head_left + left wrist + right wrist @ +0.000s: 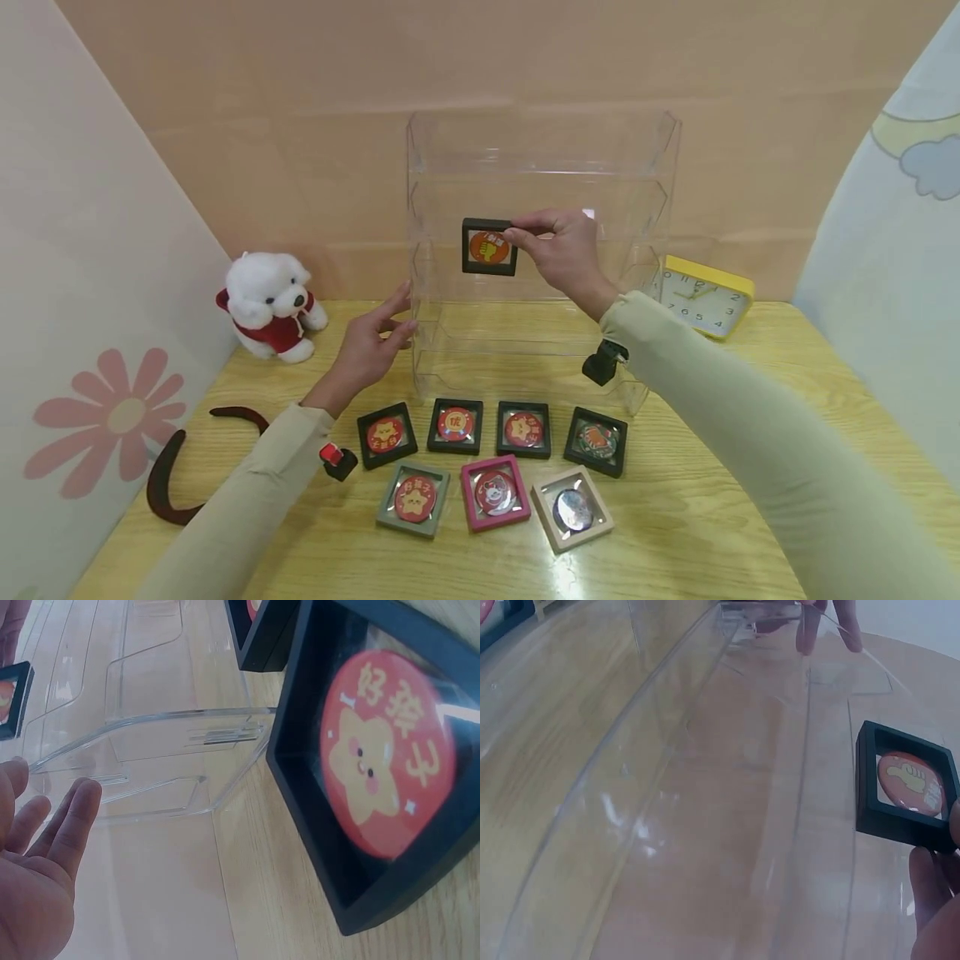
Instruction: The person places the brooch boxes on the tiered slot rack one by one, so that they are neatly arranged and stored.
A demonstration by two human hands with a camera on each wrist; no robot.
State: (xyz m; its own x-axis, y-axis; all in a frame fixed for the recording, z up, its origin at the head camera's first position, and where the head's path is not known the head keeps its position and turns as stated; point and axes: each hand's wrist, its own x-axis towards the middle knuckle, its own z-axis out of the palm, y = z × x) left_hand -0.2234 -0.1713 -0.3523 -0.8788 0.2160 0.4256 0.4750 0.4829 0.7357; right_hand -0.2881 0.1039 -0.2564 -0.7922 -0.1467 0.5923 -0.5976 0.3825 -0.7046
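A black frame point(489, 247) is pinched by the fingers of the right hand point(558, 250), up at the clear rack point(540, 170); those of the left hand point(367, 346) are spread beside it. A dog point(273, 304) and clock point(701, 296) are shown only in the head view, on a bench point(697, 517) backed by peach cloth point(262, 167). The clock is partly covered by a sleeve point(720, 442).

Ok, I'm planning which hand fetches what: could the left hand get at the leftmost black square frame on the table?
Probably yes: the left hand holds nothing, and the leftmost black square frame lies close by on the pale wooden table, uncovered and outside the clear plastic rack.
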